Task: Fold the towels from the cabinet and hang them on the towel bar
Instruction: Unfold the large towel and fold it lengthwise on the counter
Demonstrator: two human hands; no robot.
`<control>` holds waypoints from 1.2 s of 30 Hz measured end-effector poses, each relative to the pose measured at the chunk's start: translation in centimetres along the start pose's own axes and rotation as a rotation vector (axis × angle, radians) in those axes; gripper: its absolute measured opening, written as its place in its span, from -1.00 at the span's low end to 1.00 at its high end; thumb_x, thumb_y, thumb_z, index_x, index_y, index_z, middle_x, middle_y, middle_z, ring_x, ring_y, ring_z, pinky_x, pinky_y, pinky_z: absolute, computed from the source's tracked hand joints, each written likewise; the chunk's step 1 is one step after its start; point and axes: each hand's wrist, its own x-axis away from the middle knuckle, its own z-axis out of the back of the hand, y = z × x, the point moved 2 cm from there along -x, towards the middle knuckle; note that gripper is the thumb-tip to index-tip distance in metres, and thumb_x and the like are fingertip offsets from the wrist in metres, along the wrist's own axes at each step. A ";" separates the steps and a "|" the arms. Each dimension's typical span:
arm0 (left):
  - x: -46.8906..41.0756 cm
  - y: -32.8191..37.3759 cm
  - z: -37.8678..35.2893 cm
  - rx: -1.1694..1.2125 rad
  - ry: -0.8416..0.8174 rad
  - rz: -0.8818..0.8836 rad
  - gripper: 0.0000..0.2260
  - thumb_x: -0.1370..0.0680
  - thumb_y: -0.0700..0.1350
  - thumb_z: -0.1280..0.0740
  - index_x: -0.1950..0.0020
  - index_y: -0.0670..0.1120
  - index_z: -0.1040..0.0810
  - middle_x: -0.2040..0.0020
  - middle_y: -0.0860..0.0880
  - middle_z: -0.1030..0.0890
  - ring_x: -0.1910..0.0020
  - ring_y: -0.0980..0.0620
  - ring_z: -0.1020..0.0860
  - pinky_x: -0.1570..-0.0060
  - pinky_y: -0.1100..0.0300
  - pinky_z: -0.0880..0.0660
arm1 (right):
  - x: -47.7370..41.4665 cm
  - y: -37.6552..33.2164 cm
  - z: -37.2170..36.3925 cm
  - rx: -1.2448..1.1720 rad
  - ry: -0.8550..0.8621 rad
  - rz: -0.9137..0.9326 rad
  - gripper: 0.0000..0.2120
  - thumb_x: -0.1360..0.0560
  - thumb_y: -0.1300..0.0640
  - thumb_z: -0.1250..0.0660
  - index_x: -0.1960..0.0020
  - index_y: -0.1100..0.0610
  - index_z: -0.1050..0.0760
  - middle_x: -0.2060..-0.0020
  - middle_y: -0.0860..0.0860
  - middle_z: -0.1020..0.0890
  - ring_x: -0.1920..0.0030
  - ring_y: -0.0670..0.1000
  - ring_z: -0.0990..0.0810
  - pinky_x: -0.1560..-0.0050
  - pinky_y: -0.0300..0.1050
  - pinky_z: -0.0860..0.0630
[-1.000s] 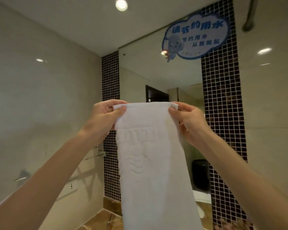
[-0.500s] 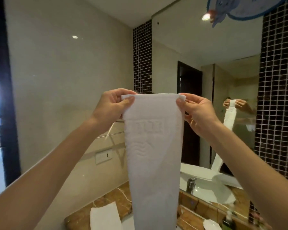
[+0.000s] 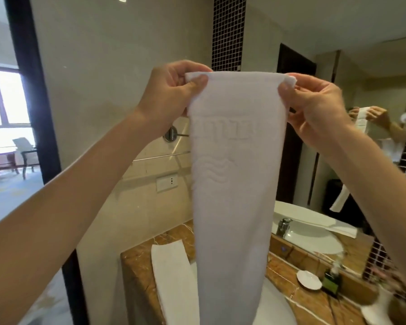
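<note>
Towel: a white folded strip, the towel (image 3: 234,184) hangs straight down between the 2 hands, its tail dropping past the counter (image 3: 136,266) below them.
Left hand: the left hand (image 3: 171,90) pinches the top left corner with its thumb and curled fingers.
Right hand: the right hand (image 3: 314,106) pinches the top right corner likewise.
Handling: likely soft, light and limp; it sags unless the 2 corners stay taut.
Hold: top corners.
Bar: the bar (image 3: 159,157) is on the wall, below and beyond the left hand.

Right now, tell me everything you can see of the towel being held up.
The white towel looks like terry cloth, folded into a long narrow strip, with embossed lettering and a wave motif near the top. It hangs straight down, the left hand and right hand pinching its upper corners. Its lower end leaves the frame.
</note>
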 end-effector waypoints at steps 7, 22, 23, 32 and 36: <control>0.5 -2.6 0.2 0.023 0.001 0.049 -0.86 -0.56 -0.25 -0.31 0.10 -0.05 -0.59 0.32 0.07 -0.62 0.40 0.16 -0.56 0.51 0.28 -0.47 | 0.4 1.6 -0.2 0.076 0.012 -0.067 -0.67 -0.44 0.15 -0.44 -0.16 0.23 -0.56 -0.07 0.12 -0.65 -0.06 0.09 -0.66 0.03 -0.03 -0.63; 7.3 -20.1 1.7 -0.282 -0.014 0.368 -0.87 -0.56 -0.16 -0.32 0.08 0.06 -0.61 0.19 0.02 -0.62 0.29 0.16 -0.61 0.40 0.34 -0.49 | 0.5 23.3 0.6 0.143 0.064 -0.519 -0.85 -0.44 0.25 -0.43 0.01 0.09 -0.62 0.05 0.04 -0.68 0.00 0.06 -0.65 0.01 0.01 -0.62; 7.6 -21.2 2.2 -0.314 -0.014 0.373 -0.87 -0.56 -0.16 -0.32 0.09 0.06 -0.60 0.22 0.05 -0.62 0.32 0.19 -0.59 0.42 0.36 -0.47 | 0.3 25.0 0.4 0.142 0.056 -0.540 -0.86 -0.44 0.25 -0.44 0.02 0.08 -0.62 0.05 0.03 -0.68 0.01 0.04 -0.66 0.07 -0.03 -0.63; 8.5 -30.3 6.2 -0.392 0.074 0.545 -0.85 -0.56 -0.25 -0.30 0.10 -0.04 -0.63 0.32 0.11 -0.61 0.41 0.27 -0.55 0.48 0.36 -0.45 | -2.5 37.2 -2.9 0.082 -0.070 -0.676 -0.87 -0.45 0.30 -0.43 0.02 0.15 -0.64 0.12 0.04 -0.69 0.23 -0.08 -0.68 0.41 -0.30 -0.54; 9.2 -33.6 8.0 -0.465 0.124 0.629 -0.84 -0.55 -0.23 -0.30 0.11 -0.01 -0.61 0.25 0.04 -0.62 0.32 0.14 -0.58 0.41 0.21 -0.54 | -3.5 41.4 -4.3 0.122 -0.165 -0.673 -0.86 -0.43 0.29 -0.45 0.11 0.06 -0.63 0.14 0.04 -0.70 0.16 -0.02 -0.67 0.23 -0.16 -0.60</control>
